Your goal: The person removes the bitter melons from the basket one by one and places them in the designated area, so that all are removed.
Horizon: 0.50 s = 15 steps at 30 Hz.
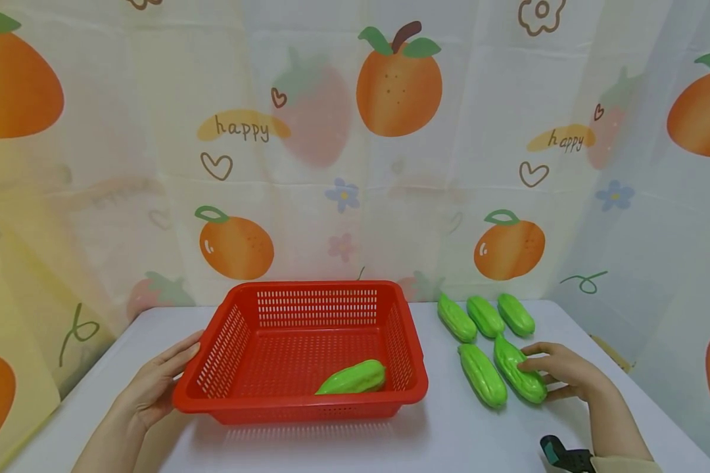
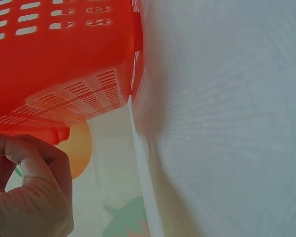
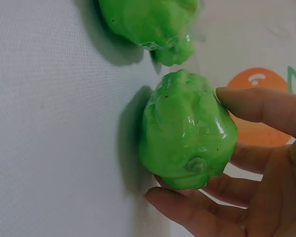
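A red plastic basket [image 1: 213, 399] with slotted walls stands on the table, and one green bitter melon [image 1: 355, 378] lies inside at its front right. At the basket's left side my left hand [image 1: 154, 387] holds the rim; the left wrist view shows its fingers curled there. To the right of the basket, my right hand [image 1: 570, 371] grips another ridged bitter melon [image 3: 187, 131], thumb on one side and fingers on the other. That melon is on or very near the table. Beside it lie several more bitter melons [image 1: 482, 376], three of them in a back row.
The white table [image 1: 449, 440] reaches back to a curtain [image 1: 390, 177] printed with oranges, which hangs behind and at both sides. A dark strap-like device [image 1: 565, 454] sits by the right wrist. A brownish object [image 1: 612, 353] shows past the table's right edge.
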Tool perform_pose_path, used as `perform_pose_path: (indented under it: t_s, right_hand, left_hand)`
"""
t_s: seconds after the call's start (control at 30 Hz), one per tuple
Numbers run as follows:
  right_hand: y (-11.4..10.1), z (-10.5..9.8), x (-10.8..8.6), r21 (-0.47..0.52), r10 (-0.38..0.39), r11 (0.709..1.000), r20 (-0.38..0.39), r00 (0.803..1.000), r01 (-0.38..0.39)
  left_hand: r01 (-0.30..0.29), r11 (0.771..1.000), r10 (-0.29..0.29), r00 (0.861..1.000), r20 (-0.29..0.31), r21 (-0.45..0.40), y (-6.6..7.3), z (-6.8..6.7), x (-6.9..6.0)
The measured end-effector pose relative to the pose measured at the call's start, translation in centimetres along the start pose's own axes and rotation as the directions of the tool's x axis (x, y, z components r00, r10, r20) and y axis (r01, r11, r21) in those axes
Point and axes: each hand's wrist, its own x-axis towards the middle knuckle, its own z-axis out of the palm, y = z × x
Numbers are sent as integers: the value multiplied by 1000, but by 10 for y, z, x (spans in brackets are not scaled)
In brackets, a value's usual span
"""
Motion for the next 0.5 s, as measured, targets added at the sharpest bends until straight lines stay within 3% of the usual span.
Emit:
perform_pose_path:
  t_s: [0.5]
  right_hand:
    - [-4,0,-3,-14,-1,1000,8,1000,1]
  left_hand:
    - [-8,1000,8,1000,6,7,0,0,0]
